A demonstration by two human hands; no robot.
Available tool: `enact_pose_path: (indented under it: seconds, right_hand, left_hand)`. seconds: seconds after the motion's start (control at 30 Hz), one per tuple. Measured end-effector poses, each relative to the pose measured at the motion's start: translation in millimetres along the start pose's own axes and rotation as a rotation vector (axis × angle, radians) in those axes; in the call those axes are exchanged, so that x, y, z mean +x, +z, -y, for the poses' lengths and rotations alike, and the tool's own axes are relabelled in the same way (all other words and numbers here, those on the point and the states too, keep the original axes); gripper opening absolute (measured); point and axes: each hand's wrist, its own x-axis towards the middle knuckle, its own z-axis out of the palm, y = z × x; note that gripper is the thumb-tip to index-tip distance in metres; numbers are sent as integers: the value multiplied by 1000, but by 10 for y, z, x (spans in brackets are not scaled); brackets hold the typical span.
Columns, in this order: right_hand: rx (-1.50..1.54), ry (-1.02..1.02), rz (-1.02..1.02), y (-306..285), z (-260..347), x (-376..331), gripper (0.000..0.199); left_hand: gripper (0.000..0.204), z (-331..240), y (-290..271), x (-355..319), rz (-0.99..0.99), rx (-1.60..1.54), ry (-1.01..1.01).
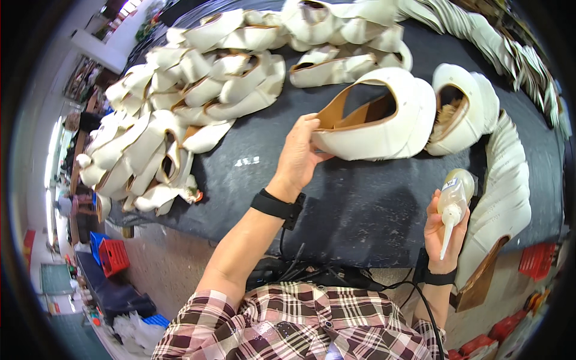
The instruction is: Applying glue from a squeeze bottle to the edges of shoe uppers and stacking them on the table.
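My left hand (298,157) grips the back end of a white shoe upper (375,139) with a tan lining, its thumb over the rim. The upper is held over the dark table (354,225), its toe pointing right. In my right hand (435,233) is a clear squeeze bottle (455,203), fingers wrapped round it. The bottle's long white nozzle tilts down towards me. Just right of the held upper lies another white shoe upper (447,138), with something pale and rumpled inside its opening.
Piles of white shoe uppers (246,96) cover the table's left and far parts. Overlapping white pieces (509,171) run down the right side, and more stacked pieces (465,31) curve round the far right. A red crate (114,257) stands beyond the table at left.
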Motion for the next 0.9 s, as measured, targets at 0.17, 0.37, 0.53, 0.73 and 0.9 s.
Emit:
enact_pose_path:
  seconds: [0.17,0.37,0.53,0.73,0.9]
  right_hand:
    - [-76,52,5,209,-480,41,39]
    - [-233,280,49,544,-1317,211,49]
    - [-228,452,70,613,-1980,304,45]
    - [-297,432,43,549,-2234,296,45]
    - [-300,493,43,593,-2204,261,43]
  left_hand:
    - [31,-283,-677,-336,-64,-82,60]
    - [45,-444,-1074,-653,15,-171,-9]
    - [33,-383,-1243,-745,-42,-444,-51]
    - [28,-378,-1200,-953,19,-600,-216]
    - [33,-549,-1197,-1017,181,-451,-88]
